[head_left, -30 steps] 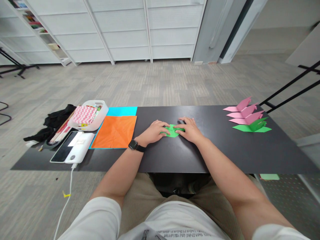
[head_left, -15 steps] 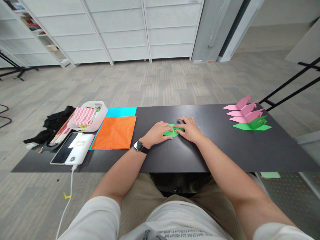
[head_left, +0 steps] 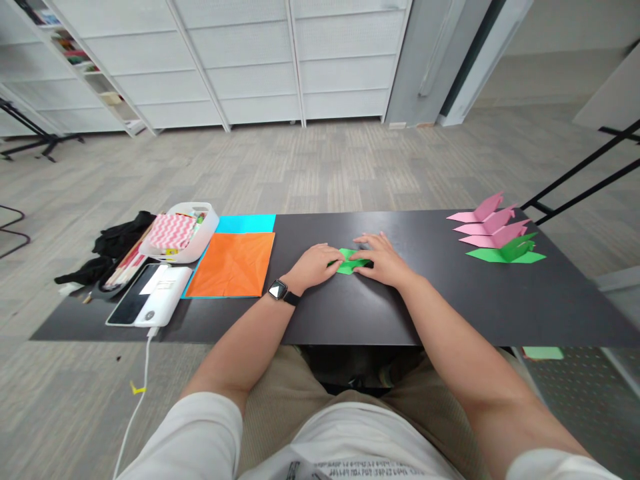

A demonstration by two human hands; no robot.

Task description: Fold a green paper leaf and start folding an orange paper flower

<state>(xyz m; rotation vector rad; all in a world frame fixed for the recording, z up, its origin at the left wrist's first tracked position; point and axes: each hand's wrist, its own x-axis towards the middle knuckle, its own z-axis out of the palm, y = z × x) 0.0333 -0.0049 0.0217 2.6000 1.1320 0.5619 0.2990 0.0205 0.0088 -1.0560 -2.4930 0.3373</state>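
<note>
A small folded sheet of green paper (head_left: 346, 262) lies on the dark table in front of me, partly covered by my fingers. From the left, my left hand (head_left: 316, 265) holds its edge, with thumb and fingertips closed on the paper. My right hand (head_left: 381, 260) grips the other side between thumb and index finger, while its remaining fingers stretch out over the table beyond. Off to the right stands a folded green paper bird (head_left: 515, 252), in a row with several pink paper birds (head_left: 493, 230) behind it.
Orange paper (head_left: 235, 263) lies over blue sheets (head_left: 247, 223) left of my hands. Farther left are a white basket (head_left: 205, 233) with a pink zigzag cloth, a phone (head_left: 131, 300), a white power bank (head_left: 163, 299) with its cable, and black cloth (head_left: 120, 237). The dark table (head_left: 320, 320) has its front edge by my lap.
My thumbs and fingers have shifted slightly on the green paper, and the right thumb has drawn back toward the paper's right side. The view has moved a little.
</note>
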